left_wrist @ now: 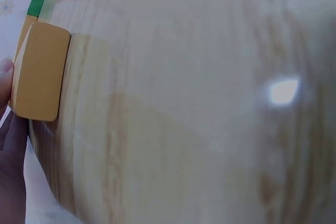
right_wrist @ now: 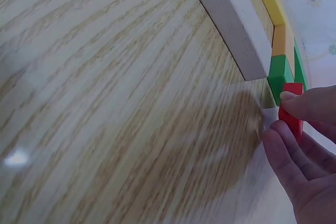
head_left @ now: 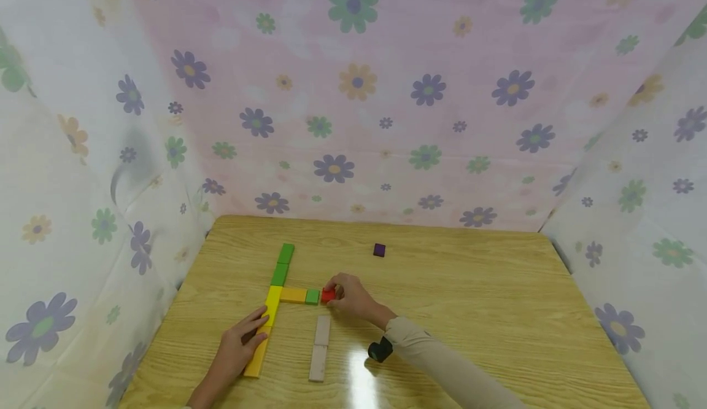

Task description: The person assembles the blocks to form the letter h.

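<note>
My right hand [head_left: 353, 298] pinches a red block [right_wrist: 292, 110] between thumb and fingers, beside the right end of a short row. That row is a small green block [head_left: 312, 297] and an orange block [head_left: 293, 295], reaching right from a long line of blocks. Two green blocks form the line's far end; a yellow block [head_left: 273, 301] follows, then a yellow-orange block [head_left: 256, 360] at the near end. Along the line's left side, my left hand [head_left: 233, 346] touches the yellow and yellow-orange blocks with extended fingers. The left wrist view shows only part of that hand.
Two pale wooden blocks [head_left: 321, 330] lie end to end below the short row. A dark purple cube [head_left: 378, 250] sits farther back. By the right cuff is a black rounded object [head_left: 380, 350]. Flower-patterned cloth [head_left: 386, 151] hangs behind the table and on both sides.
</note>
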### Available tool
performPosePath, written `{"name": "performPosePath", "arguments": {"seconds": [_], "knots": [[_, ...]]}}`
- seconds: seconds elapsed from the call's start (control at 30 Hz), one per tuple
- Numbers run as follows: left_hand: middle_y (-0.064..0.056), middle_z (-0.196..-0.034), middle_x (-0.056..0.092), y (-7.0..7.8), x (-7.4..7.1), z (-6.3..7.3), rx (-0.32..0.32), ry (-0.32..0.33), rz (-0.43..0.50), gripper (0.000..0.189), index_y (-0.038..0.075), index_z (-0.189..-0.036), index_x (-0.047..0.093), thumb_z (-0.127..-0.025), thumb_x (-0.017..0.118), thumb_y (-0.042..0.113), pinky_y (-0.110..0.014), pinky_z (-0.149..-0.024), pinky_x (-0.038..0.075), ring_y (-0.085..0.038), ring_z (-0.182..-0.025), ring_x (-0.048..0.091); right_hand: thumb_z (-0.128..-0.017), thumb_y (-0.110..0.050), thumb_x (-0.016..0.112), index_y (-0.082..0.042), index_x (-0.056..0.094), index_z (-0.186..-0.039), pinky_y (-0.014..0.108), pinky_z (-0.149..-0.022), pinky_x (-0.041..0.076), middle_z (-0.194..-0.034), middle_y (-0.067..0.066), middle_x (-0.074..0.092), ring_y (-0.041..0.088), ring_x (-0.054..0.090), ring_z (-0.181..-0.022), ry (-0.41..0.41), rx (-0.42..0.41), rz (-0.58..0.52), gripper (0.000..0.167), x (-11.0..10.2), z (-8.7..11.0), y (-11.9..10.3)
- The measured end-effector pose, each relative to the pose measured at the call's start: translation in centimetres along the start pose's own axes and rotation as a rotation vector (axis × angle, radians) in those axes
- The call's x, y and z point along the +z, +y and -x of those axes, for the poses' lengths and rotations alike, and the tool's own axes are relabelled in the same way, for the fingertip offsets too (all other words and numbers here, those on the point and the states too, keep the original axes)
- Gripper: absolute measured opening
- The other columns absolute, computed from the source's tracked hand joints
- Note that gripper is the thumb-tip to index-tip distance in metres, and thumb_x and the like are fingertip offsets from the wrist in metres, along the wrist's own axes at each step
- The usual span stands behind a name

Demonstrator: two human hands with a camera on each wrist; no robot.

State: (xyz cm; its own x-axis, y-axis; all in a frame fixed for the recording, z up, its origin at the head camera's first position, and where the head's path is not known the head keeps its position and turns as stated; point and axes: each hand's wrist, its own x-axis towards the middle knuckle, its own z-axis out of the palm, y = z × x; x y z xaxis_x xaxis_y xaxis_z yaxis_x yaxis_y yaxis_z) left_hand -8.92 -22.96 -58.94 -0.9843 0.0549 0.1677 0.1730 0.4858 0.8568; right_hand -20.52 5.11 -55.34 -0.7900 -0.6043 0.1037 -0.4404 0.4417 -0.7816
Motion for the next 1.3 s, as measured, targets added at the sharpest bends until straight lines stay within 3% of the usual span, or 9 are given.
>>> {"name": "performPosePath", "arguments": {"seconds": [0.63,0.93,1.3], "knots": [[-0.01,-0.135,0.053,0.14,0.08,0.01,0.042,0.011,-0.041,0.036,0.001,-0.12,0.065,-0.084,0.07,0.003,-0.013,-0.086,0.047,-0.031,-0.121,0.05,-0.081,0.0,0.072,-0.001,0.067,-0.099,0.017,-0.057,0.045,-0.092,0.006,0.057,0.007,0.047,-0.067,-0.017,0.019,-0.001,0.019,0.92,-0.27,0.36],[-0.013,-0.133,0.054,0.21,0.09,0.09,0.048,0.035,-0.032,0.035,-0.001,-0.118,0.066,-0.084,0.07,0.004,-0.013,-0.085,0.048,-0.035,-0.12,0.05,-0.081,0.0,0.073,-0.001,0.067,-0.099,0.016,-0.057,0.045,-0.092,0.006,0.057,0.007,0.048,-0.069,-0.017,0.014,0.021,0.019,0.89,-0.4,0.37],[-0.009,-0.134,0.054,0.2,0.09,0.13,0.027,0.023,-0.023,0.035,0.0,-0.118,0.066,-0.084,0.07,0.006,-0.01,-0.086,0.045,-0.03,-0.122,0.049,-0.081,0.0,0.072,-0.001,0.066,-0.1,0.016,-0.058,0.047,-0.095,0.007,0.057,0.005,0.049,-0.068,-0.041,0.012,0.004,0.02,0.7,-0.3,0.26]]}}
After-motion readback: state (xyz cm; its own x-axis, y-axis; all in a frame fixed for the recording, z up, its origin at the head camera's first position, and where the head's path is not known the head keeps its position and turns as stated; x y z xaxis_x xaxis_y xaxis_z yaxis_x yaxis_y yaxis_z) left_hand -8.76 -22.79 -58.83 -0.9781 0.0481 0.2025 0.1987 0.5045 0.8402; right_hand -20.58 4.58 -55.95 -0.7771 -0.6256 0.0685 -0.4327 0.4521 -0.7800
